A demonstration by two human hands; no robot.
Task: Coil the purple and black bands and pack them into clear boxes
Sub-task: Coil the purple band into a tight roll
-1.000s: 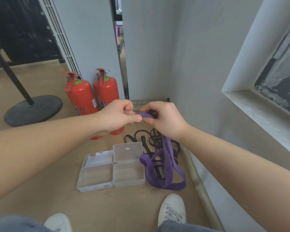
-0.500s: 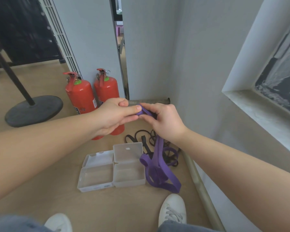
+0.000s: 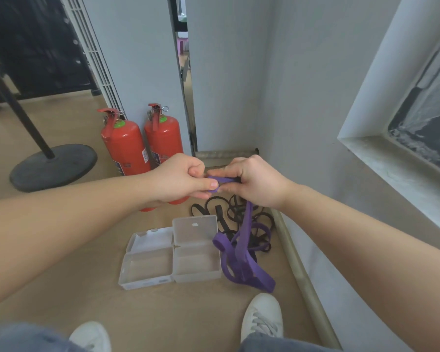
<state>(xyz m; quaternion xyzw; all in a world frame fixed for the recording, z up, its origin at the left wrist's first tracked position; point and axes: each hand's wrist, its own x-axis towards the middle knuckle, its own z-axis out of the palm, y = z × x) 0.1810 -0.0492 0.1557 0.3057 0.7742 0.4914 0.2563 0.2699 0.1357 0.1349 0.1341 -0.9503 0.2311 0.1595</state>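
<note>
Since half a second ago, your left thumb has slid forward and the short stretch of purple band (image 3: 244, 232) between your hands has gone from slanted to nearly level.

Head view: both forearms reach forward and converge at mid-frame above the floor. Your left hand (image 3: 181, 179) is curled, pinching the band's end between its thumb and the fingers below. Your right hand (image 3: 257, 184), knuckles up, is closed around the band just beside it, fingertips almost touching the left thumb. From under the right hand the band hangs down and ends in loose loops on the floor, against the right box (image 3: 196, 260). The left box (image 3: 145, 265) touches that one; both lie open. The black bands (image 3: 229, 214) lie tangled behind the purple loops.
</note>
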